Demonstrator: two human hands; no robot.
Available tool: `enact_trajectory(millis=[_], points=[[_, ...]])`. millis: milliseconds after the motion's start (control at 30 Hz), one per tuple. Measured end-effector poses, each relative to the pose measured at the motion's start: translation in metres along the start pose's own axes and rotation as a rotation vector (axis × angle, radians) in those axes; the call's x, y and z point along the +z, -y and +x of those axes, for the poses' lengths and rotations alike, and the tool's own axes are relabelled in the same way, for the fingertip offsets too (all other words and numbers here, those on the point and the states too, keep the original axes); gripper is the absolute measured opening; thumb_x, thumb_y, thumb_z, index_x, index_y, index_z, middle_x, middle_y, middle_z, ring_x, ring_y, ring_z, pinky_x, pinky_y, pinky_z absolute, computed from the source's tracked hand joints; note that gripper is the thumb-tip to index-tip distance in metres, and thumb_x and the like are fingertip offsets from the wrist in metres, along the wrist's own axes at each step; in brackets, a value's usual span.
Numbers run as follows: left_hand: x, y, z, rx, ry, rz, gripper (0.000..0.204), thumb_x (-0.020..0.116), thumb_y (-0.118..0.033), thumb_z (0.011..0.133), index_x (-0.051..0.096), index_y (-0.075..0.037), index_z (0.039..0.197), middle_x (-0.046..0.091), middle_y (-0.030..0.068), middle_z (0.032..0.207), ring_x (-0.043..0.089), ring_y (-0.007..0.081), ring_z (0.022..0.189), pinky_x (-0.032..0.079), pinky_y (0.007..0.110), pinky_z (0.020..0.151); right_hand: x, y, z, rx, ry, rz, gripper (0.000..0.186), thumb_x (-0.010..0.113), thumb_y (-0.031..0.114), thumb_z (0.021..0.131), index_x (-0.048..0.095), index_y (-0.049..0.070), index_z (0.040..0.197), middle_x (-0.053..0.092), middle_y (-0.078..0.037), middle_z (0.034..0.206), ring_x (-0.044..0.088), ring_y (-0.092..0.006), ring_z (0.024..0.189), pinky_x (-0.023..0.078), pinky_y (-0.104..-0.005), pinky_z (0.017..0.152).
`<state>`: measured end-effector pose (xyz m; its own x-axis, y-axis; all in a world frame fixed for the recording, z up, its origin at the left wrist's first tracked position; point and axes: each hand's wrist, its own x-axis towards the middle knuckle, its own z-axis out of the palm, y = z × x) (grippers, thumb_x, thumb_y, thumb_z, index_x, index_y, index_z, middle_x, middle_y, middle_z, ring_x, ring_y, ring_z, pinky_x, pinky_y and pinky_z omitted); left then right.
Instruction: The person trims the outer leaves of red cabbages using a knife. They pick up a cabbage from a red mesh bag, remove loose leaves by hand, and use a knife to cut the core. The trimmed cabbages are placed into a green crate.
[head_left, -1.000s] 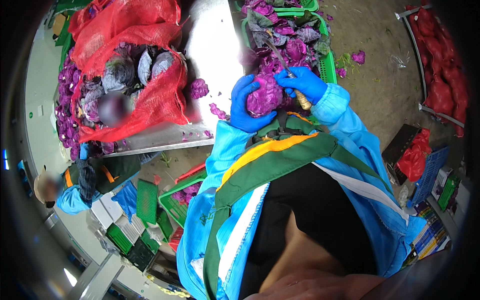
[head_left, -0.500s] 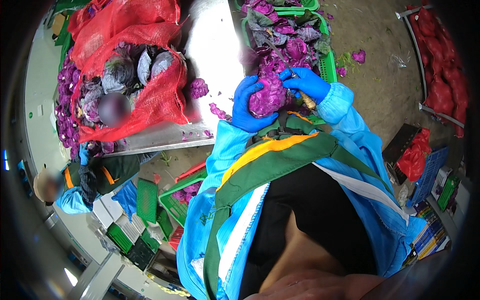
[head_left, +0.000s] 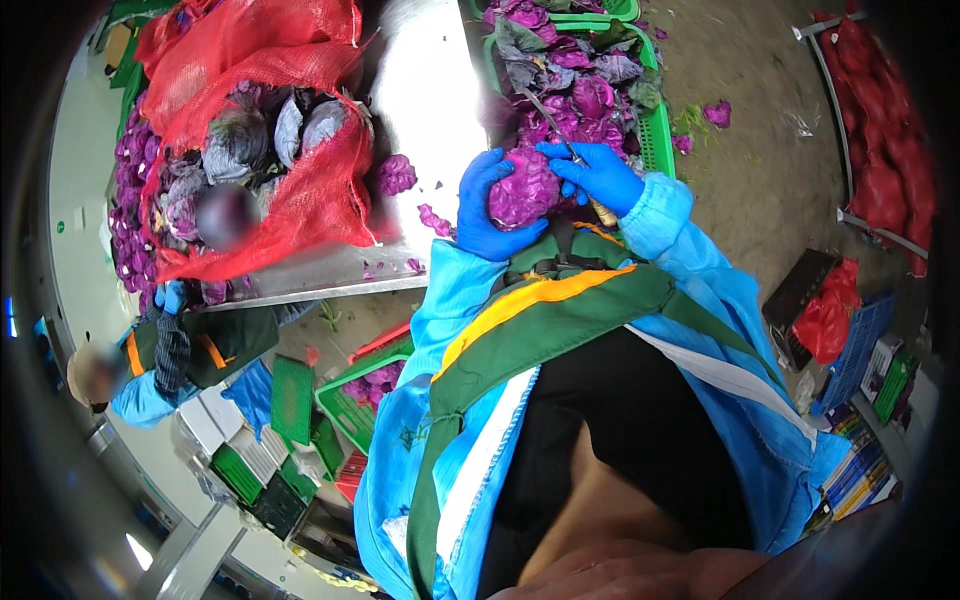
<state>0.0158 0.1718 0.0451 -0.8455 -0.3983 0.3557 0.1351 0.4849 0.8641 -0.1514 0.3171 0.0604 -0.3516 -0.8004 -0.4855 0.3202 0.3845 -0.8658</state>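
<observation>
My left hand (head_left: 484,208), in a blue glove, is curved round the left and underside of a trimmed purple cabbage (head_left: 524,188). My right hand (head_left: 597,176), also gloved, grips a knife (head_left: 604,211) by its tan handle at the cabbage's right side, with fingertips near the cabbage and the blade pointing up and away. Just beyond them is a green crate (head_left: 655,135) heaped with purple and dark cabbage leaves. To the left, a steel table (head_left: 417,90) bears loose purple leaves and red mesh sacks (head_left: 313,220) of cabbages.
A co-worker (head_left: 190,345) in blue and green works at the table's near-left side. A green crate (head_left: 345,405) and stacked crates (head_left: 242,470) stand below left. On the right are a rack of red sacks (head_left: 870,120), a blue crate (head_left: 848,350) and loose leaves on the floor (head_left: 760,200).
My hands and the cabbage have shifted slightly up and to the left. My right index finger now reaches farther over the cabbage's top. The co-worker's gloved hand has moved a little.
</observation>
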Motion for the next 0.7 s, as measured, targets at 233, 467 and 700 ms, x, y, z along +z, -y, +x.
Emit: enact_trajectory(millis=[233,467,700], points=[[0.003,-0.006,0.003,0.061,0.040,0.128,0.078,0.085,-0.019,0.049,0.052,-0.011,0.120,0.047,0.0178,0.129,0.044,0.0380,0.122,0.036,0.047,0.103,0.001,-0.001,-0.007,-0.057,-0.084,-0.049,0.025,0.063,0.015,0.087,0.063,0.008,0.111,0.065,-0.004,0.090,0.058,-0.0096,0.071,0.048,-0.0248,0.058],[0.004,-0.001,0.000,0.059,0.043,0.062,0.079,0.088,-0.020,0.052,0.049,-0.009,0.121,0.044,0.0190,0.133,0.044,0.0351,0.124,0.036,0.044,0.105,-0.015,0.000,-0.004,0.074,-0.030,0.162,0.029,0.068,0.015,0.082,0.065,0.005,0.109,0.063,-0.002,0.086,0.052,-0.0073,0.066,0.044,-0.0235,0.054],[0.007,-0.001,-0.001,-0.068,0.035,-0.143,0.081,0.089,-0.018,0.050,0.051,-0.008,0.120,0.048,0.0187,0.130,0.043,0.0357,0.126,0.035,0.045,0.106,-0.030,0.001,-0.002,0.014,0.009,0.280,0.029,0.071,0.015,0.080,0.066,0.000,0.104,0.064,-0.002,0.081,0.054,-0.0083,0.064,0.044,-0.0226,0.056]])
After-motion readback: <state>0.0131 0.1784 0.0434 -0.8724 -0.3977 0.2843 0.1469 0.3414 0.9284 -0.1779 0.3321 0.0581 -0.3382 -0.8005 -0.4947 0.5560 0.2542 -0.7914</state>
